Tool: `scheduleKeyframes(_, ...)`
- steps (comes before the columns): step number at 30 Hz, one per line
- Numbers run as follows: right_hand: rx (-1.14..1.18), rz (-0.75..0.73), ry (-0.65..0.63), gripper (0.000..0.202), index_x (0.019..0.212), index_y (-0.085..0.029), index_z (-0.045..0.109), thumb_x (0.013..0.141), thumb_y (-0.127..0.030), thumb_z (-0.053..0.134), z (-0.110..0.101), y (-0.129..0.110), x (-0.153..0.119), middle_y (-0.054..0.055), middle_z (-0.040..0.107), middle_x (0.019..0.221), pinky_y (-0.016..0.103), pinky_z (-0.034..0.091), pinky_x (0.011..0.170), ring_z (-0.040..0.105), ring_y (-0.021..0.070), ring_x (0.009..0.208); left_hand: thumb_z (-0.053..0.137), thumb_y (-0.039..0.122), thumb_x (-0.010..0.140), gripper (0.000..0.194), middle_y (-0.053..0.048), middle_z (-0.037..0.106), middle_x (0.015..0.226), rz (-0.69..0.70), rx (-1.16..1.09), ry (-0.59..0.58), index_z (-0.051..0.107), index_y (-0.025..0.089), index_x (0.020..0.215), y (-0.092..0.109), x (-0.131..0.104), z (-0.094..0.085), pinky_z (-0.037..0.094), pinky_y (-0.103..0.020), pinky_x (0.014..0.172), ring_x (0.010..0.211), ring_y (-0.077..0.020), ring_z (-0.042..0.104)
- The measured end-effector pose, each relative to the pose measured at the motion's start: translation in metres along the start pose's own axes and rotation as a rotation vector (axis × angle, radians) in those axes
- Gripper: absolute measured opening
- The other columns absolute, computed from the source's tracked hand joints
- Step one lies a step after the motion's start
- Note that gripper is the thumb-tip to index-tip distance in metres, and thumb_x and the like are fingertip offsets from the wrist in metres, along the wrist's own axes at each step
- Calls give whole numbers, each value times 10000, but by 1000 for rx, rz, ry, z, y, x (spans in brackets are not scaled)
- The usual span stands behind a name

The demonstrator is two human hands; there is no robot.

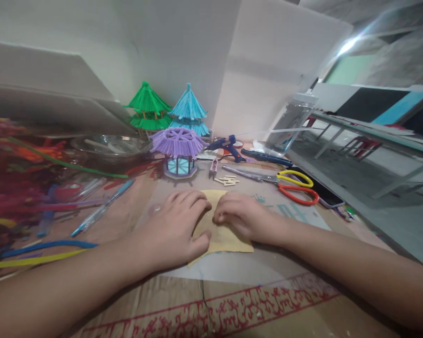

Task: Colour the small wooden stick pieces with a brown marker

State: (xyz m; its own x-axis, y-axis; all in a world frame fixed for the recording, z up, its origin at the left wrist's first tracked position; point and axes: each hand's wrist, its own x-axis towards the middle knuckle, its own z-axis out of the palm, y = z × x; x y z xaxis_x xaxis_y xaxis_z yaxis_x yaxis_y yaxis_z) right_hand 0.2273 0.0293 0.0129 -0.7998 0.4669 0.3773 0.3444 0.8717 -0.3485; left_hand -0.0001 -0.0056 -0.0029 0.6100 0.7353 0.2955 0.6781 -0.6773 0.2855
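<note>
My left hand (178, 225) lies palm down over the left part of a yellow sheet (229, 244), its thumb apart from the bent fingers. Resting on the sheet's right part, my right hand (245, 216) has its fingers curled in; whatever they may hold is hidden. Beneath the yellow sheet is a pale printed mat (289, 211). Just beyond it stands a small pavilion (179, 150) with a purple fuzzy roof and a light blue floor. Several short wooden sticks (227, 180) lie in front of my hands.
Green (146, 108) and blue (189, 110) roofed pavilions stand behind. To the right are scissors (280, 180), thread snips (213, 168), a glue gun (231, 146), a phone (320, 190) and a clear container (292, 124). Blurred colourful pipe cleaners (17, 173) and a metal bowl (109, 150) fill the left.
</note>
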Motion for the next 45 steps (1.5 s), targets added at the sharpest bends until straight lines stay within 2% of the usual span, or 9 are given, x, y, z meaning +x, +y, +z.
scheduleKeyframes(4, -89, 128, 94, 197, 826, -163, 687, 949, -86, 552, -1, 6, 0, 76, 725, 811, 316, 506, 751, 645, 188, 785, 574, 321, 856, 393, -133, 581, 1297, -5, 14, -5, 598, 154, 1211, 0, 0, 0, 413, -560, 1078, 1249, -341, 506)
scheduleKeyframes(9, 37, 22, -2, 173, 851, -169, 695, 959, -118, 569, -1, 5, 0, 65, 732, 841, 297, 510, 766, 657, 176, 813, 562, 327, 861, 374, -124, 582, 1291, 0, 12, -7, 606, 167, 1197, 0, -1, -1, 415, -561, 1075, 1241, -339, 507)
scheduleKeyframes(13, -43, 174, 81, 176, 822, -154, 692, 943, -96, 578, -3, 10, 1, 77, 722, 811, 312, 501, 750, 645, 186, 772, 571, 323, 857, 388, -129, 587, 1280, -4, 16, -5, 602, 156, 1206, 1, -2, -2, 418, -553, 1070, 1231, -339, 516)
scheduleKeyframes(18, 51, 20, -20, 176, 848, -163, 696, 967, -129, 570, -3, 7, 1, 69, 731, 843, 296, 505, 773, 656, 178, 810, 561, 319, 866, 361, -123, 587, 1284, 9, 16, 2, 604, 170, 1192, 0, -1, -1, 416, -546, 1072, 1237, -336, 517)
scheduleKeyframes(23, -118, 185, 83, 178, 820, -160, 694, 930, -78, 581, -3, 8, 2, 83, 739, 831, 343, 498, 792, 656, 202, 812, 559, 328, 870, 384, -139, 580, 1303, -7, 28, -14, 595, 157, 1212, 0, 0, -1, 413, -550, 1077, 1249, -343, 507)
scheduleKeyframes(28, -21, -30, -19, 162, 857, -167, 699, 947, -120, 573, -2, 0, -1, 77, 740, 845, 329, 506, 795, 662, 191, 834, 547, 335, 873, 382, -140, 582, 1300, -7, 18, -28, 600, 158, 1207, 2, 1, -2, 413, -554, 1081, 1249, -344, 506)
scheduleKeyframes(32, -149, 136, 64, 184, 839, -171, 692, 950, -110, 558, -3, 6, 0, 81, 741, 832, 358, 493, 798, 647, 202, 812, 569, 328, 862, 390, -136, 580, 1298, -14, 19, -17, 602, 161, 1213, 1, 0, -2, 414, -552, 1082, 1250, -347, 504)
scheduleKeyframes(36, 63, -23, 17, 154, 848, -179, 695, 943, -126, 587, 1, 1, -2, 55, 733, 810, 318, 495, 794, 650, 180, 810, 567, 319, 868, 347, -121, 585, 1278, -15, 2, -11, 614, 181, 1182, 1, -2, -1, 427, -539, 1069, 1235, -337, 512)
scheduleKeyframes(45, -29, 45, 92, 184, 812, -166, 693, 945, -112, 578, 2, 3, 1, 62, 712, 791, 319, 485, 760, 628, 184, 790, 571, 292, 857, 373, -120, 585, 1271, -17, -4, -12, 597, 168, 1208, 1, -1, -1, 422, -532, 1069, 1226, -328, 511)
